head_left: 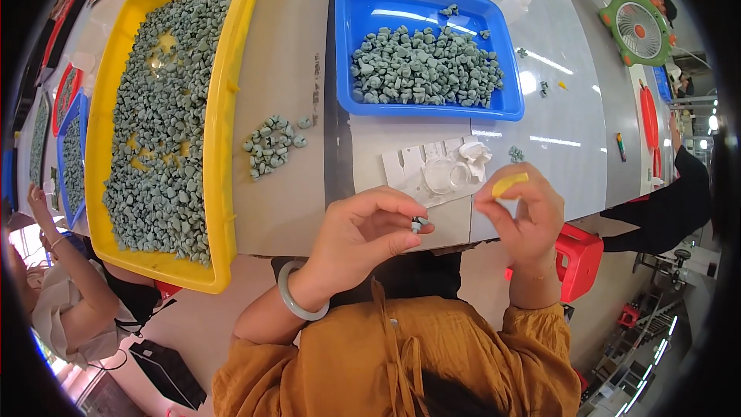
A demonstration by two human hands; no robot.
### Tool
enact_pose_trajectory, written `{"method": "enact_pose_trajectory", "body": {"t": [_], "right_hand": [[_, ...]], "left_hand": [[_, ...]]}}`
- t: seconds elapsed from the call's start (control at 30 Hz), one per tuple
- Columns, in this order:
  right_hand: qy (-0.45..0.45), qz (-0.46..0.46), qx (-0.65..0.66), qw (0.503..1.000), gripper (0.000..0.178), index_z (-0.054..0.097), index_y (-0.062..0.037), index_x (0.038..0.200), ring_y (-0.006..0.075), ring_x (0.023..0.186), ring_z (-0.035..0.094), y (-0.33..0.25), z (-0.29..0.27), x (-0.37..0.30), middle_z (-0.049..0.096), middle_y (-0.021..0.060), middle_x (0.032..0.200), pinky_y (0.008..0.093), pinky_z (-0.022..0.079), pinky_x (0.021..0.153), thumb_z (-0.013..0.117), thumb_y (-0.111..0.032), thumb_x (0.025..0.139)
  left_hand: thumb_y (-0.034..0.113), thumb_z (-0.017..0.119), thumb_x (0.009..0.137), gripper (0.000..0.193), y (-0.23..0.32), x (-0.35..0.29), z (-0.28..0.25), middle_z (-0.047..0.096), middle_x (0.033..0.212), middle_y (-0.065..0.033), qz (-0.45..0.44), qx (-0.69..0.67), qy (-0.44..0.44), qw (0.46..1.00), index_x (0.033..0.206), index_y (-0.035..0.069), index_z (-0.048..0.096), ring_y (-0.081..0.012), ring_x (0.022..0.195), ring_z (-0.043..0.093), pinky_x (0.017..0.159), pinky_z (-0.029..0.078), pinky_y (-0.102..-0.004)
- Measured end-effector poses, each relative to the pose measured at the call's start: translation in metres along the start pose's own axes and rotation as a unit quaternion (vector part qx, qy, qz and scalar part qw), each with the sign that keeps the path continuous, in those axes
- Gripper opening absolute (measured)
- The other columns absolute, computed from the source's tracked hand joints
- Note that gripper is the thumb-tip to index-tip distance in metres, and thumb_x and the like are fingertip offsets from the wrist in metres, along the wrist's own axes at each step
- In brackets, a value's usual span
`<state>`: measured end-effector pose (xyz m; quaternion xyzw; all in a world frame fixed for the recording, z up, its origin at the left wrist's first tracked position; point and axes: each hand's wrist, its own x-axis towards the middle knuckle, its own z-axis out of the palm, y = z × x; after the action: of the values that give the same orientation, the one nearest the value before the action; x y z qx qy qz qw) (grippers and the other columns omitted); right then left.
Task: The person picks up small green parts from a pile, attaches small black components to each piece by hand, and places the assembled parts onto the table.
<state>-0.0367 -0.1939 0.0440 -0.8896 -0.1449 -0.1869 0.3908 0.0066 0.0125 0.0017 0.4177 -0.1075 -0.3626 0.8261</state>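
Between thumb and fingers, my left hand (370, 228) pinches a small grey-green piece with a black mark (418, 224), just off the table's near edge. To its right is my right hand (521, 212), raised and apart from the piece, thumb and fingers pressed together; I cannot make out what is in them. A yellow finger cover (509, 184) shows on one of its fingers. Beyond my hands lies a white slotted plate (401, 174) with a clear round dish (445, 176) and crumpled white tissue (476, 156). A little cluster of green bits (516, 154) sits beside it.
A blue tray (428, 110) of grey-green pieces stands ahead. A large yellow tray (220, 127) of similar pieces is at left, with a loose pile (274, 145) between. A green fan (637, 29) stands far right, a red stool (580, 262) below; another person (77, 301) sits left.
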Motion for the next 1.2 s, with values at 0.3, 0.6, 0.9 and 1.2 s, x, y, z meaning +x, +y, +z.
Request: {"method": "enact_pose_trajectory", "body": {"t": [0.3,0.6,0.9,1.2], "right_hand": [[-0.017,-0.005,0.11,0.994,0.035,0.047,-0.0084,0.092,0.0197,0.068,0.057,-0.024,0.03,-0.012,0.061,0.006,0.076,0.0287,0.045,0.062,0.067,0.006,0.068],[0.03,-0.042,0.079,0.996,0.031,0.049,-0.0081,0.089,0.0203,0.069,0.057,-0.023,0.04,-0.015,0.062,0.0052,0.079,0.0282,0.045,0.061,0.067,0.005,0.068],[-0.014,-0.151,0.03,0.988,0.027,0.054,-0.0035,0.087,0.022,0.073,0.058,-0.014,0.037,-0.014,0.062,0.0095,0.086,0.0285,0.047,0.057,0.068,0.002,0.065],[0.058,-0.138,0.081,0.985,0.023,0.05,-0.0038,0.082,0.0244,0.075,0.058,-0.016,0.051,-0.012,0.062,0.0085,0.084,0.0321,0.048,0.061,0.064,0.005,0.066]], "left_hand": [[-0.006,0.064,0.072,0.022,0.002,-0.002,0.002,0.059,0.094,-0.0125,0.004,-0.009,-0.002,1.0,0.093,-0.003,0.056,-0.0192,0.086,0.06,0.074,0.051,-0.0285],[-0.006,0.062,0.075,0.019,0.001,-0.003,-0.001,0.06,0.094,-0.0092,0.0,-0.015,-0.023,1.0,0.094,-0.003,0.057,-0.0147,0.088,0.059,0.079,0.049,-0.0272],[-0.007,0.063,0.073,0.017,0.004,-0.005,-0.002,0.06,0.087,-0.0111,-0.046,-0.015,-0.012,0.999,0.089,-0.004,0.058,-0.0153,0.082,0.06,0.073,0.05,-0.0255],[-0.007,0.062,0.074,0.028,0.002,-0.005,0.003,0.059,0.091,-0.0106,-0.009,-0.044,-0.002,0.999,0.099,-0.001,0.053,-0.0161,0.086,0.059,0.076,0.049,-0.0261]]}}
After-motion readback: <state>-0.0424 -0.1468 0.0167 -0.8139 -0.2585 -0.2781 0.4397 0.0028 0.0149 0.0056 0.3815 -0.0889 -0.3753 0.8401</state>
